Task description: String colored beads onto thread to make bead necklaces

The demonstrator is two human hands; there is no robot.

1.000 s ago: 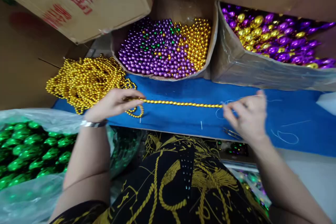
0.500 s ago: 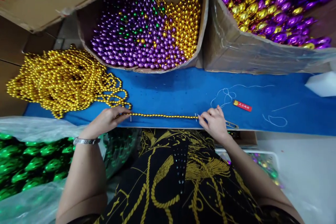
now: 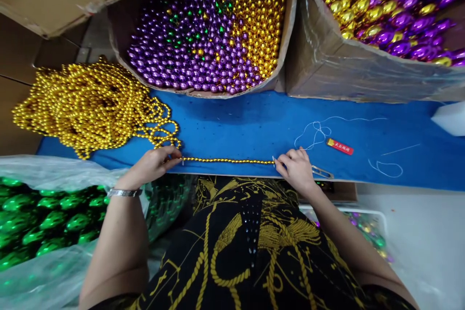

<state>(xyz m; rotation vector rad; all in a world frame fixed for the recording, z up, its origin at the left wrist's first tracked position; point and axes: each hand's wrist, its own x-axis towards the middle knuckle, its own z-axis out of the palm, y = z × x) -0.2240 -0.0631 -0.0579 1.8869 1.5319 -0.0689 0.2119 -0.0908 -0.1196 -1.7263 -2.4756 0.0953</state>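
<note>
A thin string of gold beads point(image 3: 228, 160) is stretched straight along the front edge of the blue table. My left hand point(image 3: 157, 163) pinches its left end, beside the loose loops of a big pile of gold bead strands point(image 3: 90, 109). At the right end, my right hand point(image 3: 295, 168) closes its fingers on the string, where a bit of white thread shows. Just right of that hand lies a metal clip-like tool point(image 3: 322, 172), partly behind it. Loose white thread point(image 3: 319, 131) and a red lighter point(image 3: 340, 146) rest farther right.
Behind the blue table surface point(image 3: 232, 128) stand a box point(image 3: 290, 24) of purple, gold and green beads and a box point(image 3: 363, 75) of larger ones. A white block point(image 3: 450, 118) sits at the right edge. Green balls point(image 3: 54, 220) in clear plastic are at lower left.
The whole view has shifted slightly, moving the boxes and lighter to the right in the picture. Both hands keep their hold on the gold string, with the left fingers a little more bent.
</note>
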